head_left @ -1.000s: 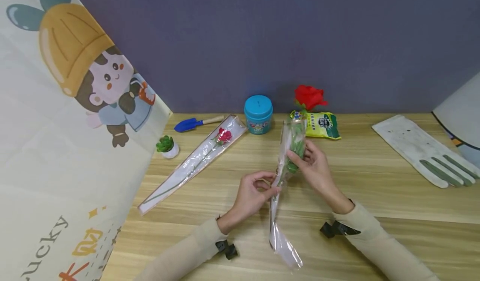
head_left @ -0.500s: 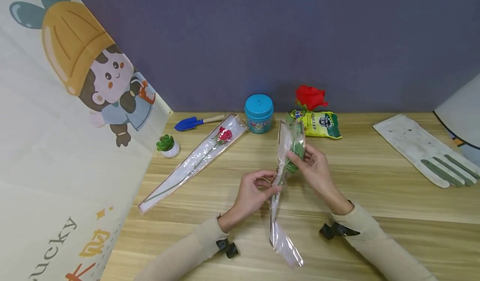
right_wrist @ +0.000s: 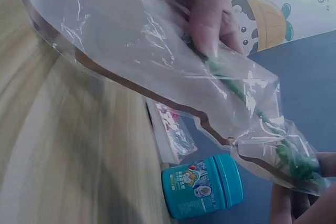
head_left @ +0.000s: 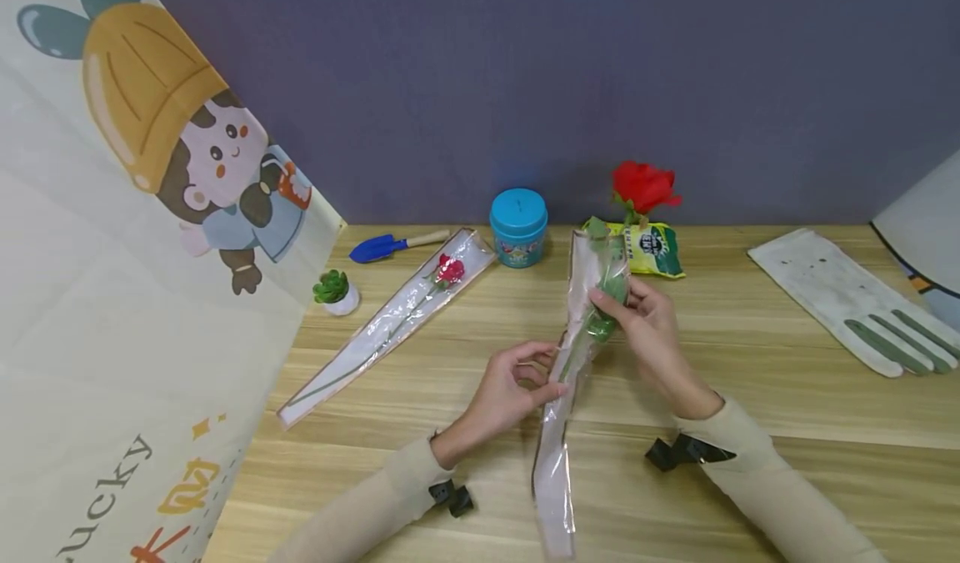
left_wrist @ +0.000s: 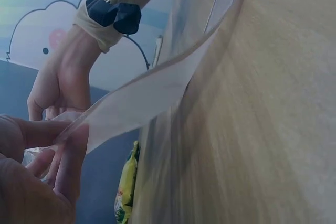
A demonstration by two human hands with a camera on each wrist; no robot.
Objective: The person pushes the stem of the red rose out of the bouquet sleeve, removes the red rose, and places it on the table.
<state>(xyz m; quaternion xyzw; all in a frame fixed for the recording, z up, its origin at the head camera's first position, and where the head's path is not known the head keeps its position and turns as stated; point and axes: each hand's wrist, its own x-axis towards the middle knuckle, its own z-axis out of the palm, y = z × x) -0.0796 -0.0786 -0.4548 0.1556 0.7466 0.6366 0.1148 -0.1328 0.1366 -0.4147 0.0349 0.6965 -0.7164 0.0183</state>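
Right hand (head_left: 651, 323) grips rose (head_left: 643, 186) by leafy stem through clear sleeve (head_left: 572, 363). Left hand (head_left: 512, 384) pinches sleeve edge lower down. Bloom and top leaves already clear of sleeve mouth; most of stem inside, tail of sleeve trailing toward person. Behind rose: yellow bag (head_left: 654, 250), blue tub (head_left: 517, 227). Left of tub: second wrapped flower (head_left: 390, 325), blue trowel (head_left: 390, 246), small potted plant (head_left: 334, 293). Glove (head_left: 840, 300) far right. Nothing blocks hands.

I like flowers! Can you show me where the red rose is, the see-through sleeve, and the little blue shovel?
red rose (head_left: 645, 186), head view, on the petals.
clear sleeve (head_left: 553, 471), head view, on its lower part.
blue shovel (head_left: 372, 249), head view, on the blade.
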